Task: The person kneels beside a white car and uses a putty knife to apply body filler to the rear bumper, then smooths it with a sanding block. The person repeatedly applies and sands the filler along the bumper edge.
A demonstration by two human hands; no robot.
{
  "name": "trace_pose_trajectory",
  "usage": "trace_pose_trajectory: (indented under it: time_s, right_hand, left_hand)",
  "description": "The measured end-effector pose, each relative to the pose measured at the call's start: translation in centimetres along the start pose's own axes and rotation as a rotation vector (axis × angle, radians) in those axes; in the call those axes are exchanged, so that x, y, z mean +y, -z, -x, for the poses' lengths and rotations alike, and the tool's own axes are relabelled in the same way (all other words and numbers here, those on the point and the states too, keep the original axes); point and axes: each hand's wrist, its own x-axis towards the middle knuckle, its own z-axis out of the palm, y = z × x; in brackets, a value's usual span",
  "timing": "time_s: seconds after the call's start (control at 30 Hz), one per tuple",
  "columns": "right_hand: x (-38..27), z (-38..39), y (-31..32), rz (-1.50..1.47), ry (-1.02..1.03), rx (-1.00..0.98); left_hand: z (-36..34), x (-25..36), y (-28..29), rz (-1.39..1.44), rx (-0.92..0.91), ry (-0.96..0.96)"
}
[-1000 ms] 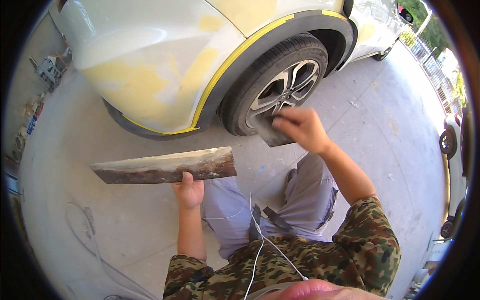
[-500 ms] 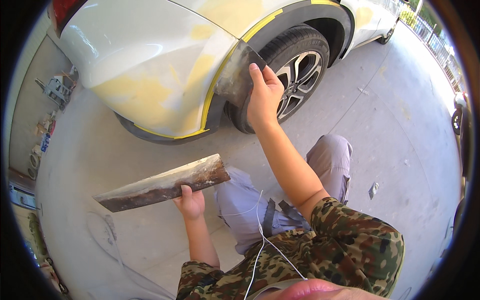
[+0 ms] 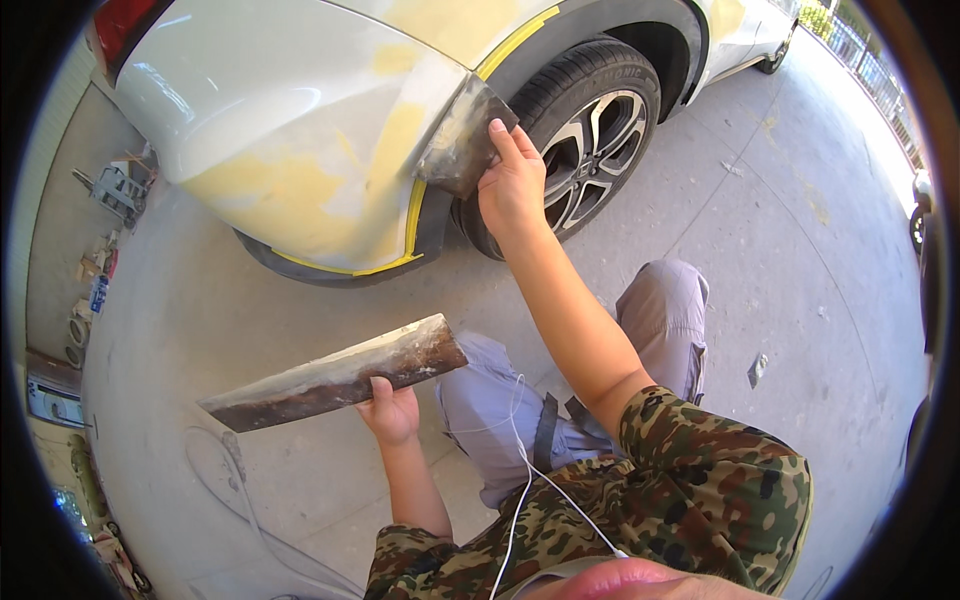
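My left hand (image 3: 395, 415) grips a long, dark, stained mixing board (image 3: 330, 385) with pale paste along its upper side, held low over my left leg. My right hand (image 3: 510, 180) holds a dark, smeared flexible spreader (image 3: 460, 135), thumb on its face, against the rear body panel of a white car (image 3: 260, 110) at the edge of the wheel arch. Yellowish filler patches (image 3: 260, 200) cover parts of the panel, and yellow masking tape (image 3: 410, 220) edges the dark arch trim (image 3: 620, 25). The spreader hides part of the tape.
The car's rear wheel (image 3: 590, 150) sits just right of the spreader. My bent legs (image 3: 665, 310) are on the grey floor (image 3: 800, 300). Along the left wall are a metal trolley (image 3: 120, 195) and assorted items. A hose (image 3: 240, 480) lies at lower left, and a railing (image 3: 865, 80) runs at upper right.
My right hand has lifted the spreader up and leftward from in front of the wheel onto the body panel. The board in my left hand has tilted and dropped slightly. The view has shifted.
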Motion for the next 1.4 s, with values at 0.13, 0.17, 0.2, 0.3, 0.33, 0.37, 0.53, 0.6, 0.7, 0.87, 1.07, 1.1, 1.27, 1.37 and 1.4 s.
trace_pose_trajectory:
  time_s: [0.13,0.17,0.2,0.3,0.33,0.37,0.53,0.6,0.7,0.87,1.07,1.1,1.27,1.37,1.4]
  right_hand:
    - [0.4,-0.5,0.3,-0.040,-0.042,-0.018]
    - [0.5,-0.6,0.4,-0.048,-0.043,-0.028]
    - [0.6,-0.8,0.4,-0.056,-0.049,-0.030]
    - [1.0,-1.0,0.5,-0.075,-0.059,-0.047]
    - [1.1,-1.1,0.5,-0.076,-0.068,-0.042]
    - [1.1,-1.2,0.6,-0.082,-0.052,-0.059]
    - [1.0,-1.3,0.6,-0.061,-0.050,-0.071]
    - [0.8,-1.2,0.6,-0.054,-0.055,-0.070]
    - [0.7,-1.2,0.4,-0.029,-0.058,-0.062]
    - [0.6,-1.1,0.1,-0.003,-0.050,-0.056]
    - [0.4,-1.1,-0.4,0.005,-0.037,-0.059]
    - [0.4,-1.0,-0.5,0.011,-0.036,-0.058]
    - [0.0,-0.9,-0.9,0.045,-0.038,-0.044]
    - [-0.1,-1.1,-1.2,0.066,-0.025,-0.044]
    - [-0.1,-1.1,-1.3,0.078,-0.015,-0.047]
  left_hand:
    - [0.2,0.0,-0.1,0.007,-0.009,0.010]
    - [0.2,0.0,-0.2,0.011,-0.008,0.008]
    - [0.2,0.0,-0.2,0.016,-0.008,0.006]
    - [0.2,0.0,-0.4,-0.007,-0.002,-0.001]
    - [0.2,0.0,-0.5,-0.011,0.000,-0.001]
    - [0.2,0.0,-0.6,-0.016,0.000,-0.001]
    - [0.2,-0.1,-0.9,-0.014,0.003,0.010]
    - [0.3,-0.1,-1.0,-0.022,0.019,0.015]
    - [0.2,0.0,-1.0,-0.022,-0.006,0.017]
    - [0.2,-0.1,-0.9,-0.035,-0.008,0.014]
    - [0.1,0.0,-0.9,-0.023,-0.009,0.017]
    - [0.1,0.0,-0.8,-0.023,0.002,0.014]
    - [0.0,-0.1,-1.0,-0.017,-0.002,0.019]
    - [-0.1,-0.1,-1.0,-0.017,-0.006,0.019]
    - [-0.1,-0.1,-1.0,-0.024,-0.001,0.018]
